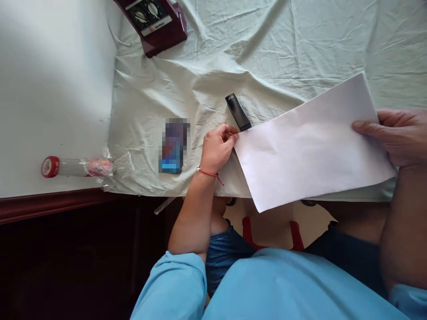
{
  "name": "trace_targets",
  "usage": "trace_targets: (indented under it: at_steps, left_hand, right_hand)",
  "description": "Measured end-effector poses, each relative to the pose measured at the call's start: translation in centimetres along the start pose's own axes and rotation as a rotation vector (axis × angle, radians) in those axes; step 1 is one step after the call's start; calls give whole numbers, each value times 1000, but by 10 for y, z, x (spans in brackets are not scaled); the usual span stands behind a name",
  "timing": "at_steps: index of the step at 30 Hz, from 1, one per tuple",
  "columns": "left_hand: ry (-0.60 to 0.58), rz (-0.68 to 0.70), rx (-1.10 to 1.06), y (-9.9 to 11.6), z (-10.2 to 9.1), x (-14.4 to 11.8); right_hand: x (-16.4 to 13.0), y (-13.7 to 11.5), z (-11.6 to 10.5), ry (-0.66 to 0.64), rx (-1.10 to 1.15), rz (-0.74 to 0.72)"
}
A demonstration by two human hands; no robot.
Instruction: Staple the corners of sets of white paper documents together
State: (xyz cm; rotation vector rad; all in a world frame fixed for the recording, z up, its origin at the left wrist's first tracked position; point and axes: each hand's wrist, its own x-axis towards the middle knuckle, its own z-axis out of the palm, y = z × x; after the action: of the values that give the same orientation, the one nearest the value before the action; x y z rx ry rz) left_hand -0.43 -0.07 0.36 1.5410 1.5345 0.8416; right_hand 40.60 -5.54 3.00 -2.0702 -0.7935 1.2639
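A stack of white paper (313, 144), its sheet count unclear, is stretched between my hands over the table's near edge. My left hand (218, 146) pinches its upper left corner between thumb and fingers. At the right end, my right hand (396, 133) grips the side, thumb on top and fingers hidden beneath. A black stapler (238, 111) lies on the cloth just beyond my left fingers, its near end at the paper's top edge. Whether the paper sits inside its jaw I cannot tell.
A pixelated phone-like object (173, 146) lies left of my left hand. Farther left is a clear bottle with a red cap (50, 166), partly wrapped in plastic. A dark red box with dials (156, 26) stands at the back left. Wrinkled pale green cloth (320, 49) covers the table.
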Motion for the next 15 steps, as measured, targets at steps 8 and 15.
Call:
trace_targets:
  at_steps: [8,15]
  left_hand:
    - [168,175,213,-7,12,2]
    - [152,597,353,-20,9,7]
  right_hand:
    - [-1,-5,4,115,7,1]
    - [10,5,-5,91,-25,-24]
